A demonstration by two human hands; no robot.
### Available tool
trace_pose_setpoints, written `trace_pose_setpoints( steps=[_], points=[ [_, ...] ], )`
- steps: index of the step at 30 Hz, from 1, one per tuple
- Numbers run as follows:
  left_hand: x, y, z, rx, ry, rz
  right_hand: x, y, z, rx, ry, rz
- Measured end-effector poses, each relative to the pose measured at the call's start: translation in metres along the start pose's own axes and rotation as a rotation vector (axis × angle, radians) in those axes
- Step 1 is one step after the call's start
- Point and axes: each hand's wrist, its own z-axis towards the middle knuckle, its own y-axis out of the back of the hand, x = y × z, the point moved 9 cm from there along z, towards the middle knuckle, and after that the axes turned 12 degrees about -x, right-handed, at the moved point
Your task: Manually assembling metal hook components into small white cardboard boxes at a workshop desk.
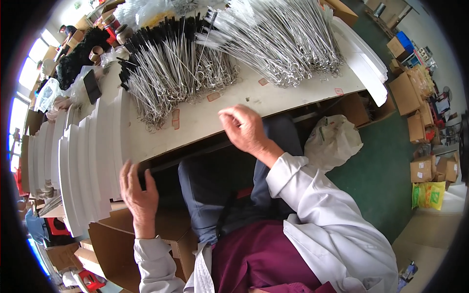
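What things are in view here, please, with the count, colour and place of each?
Table: one, white, upper middle
Black-tipped brushes: many, silver handles, table's left half
White-tipped brushes: many, silver handles, table's right half
Long strips: many, white, both table ends
Fluffy pile: one, black, upper left
Plastic bag: one, whitish, right of centre
Open box: one, brown, lower left
Cardboard boxes: several, brown, right side
Packet: one, yellow-green, right edge
Floor: one, green, centre right
Trousers: one pair, grey-blue, centre
Shirt: one, dark red, lower middle
Sleeves: two, white, bottom
Left hand: one, bare, beside left strips
Right hand: one, bare, near table's front edge
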Motion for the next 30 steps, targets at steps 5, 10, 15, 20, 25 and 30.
trace_pose_setpoints(
  steps=[5, 10, 15, 20, 25, 30],
  points=[
    [-0.04, -0.035, -0.004, 0.102, 0.013, -0.27, -0.035, 0.024, 0.034, -0.034, -0.019, -0.123],
    [-0.074, -0.073, -0.005, 0.153, 0.04, -0.436, -0.019, -0.001, 0.066, 0.042, 0.167, -0.179],
    [-0.086, -0.089, 0.007, 0.071, 0.068, -0.463, 0.005, -0.06, 0.076, 0.146, 0.361, -0.304],
    [-0.085, -0.103, 0.012, 0.111, 0.121, -0.471, -0.002, -0.086, 0.076, 0.212, 0.524, -0.421],
    [-0.076, -0.111, 0.011, 0.112, 0.224, -0.517, -0.009, -0.08, 0.077, 0.211, 0.533, -0.339],
    [-0.071, -0.12, 0.008, 0.094, 0.279, -0.549, -0.013, -0.079, 0.082, 0.249, 0.464, -0.339]
  ],
)
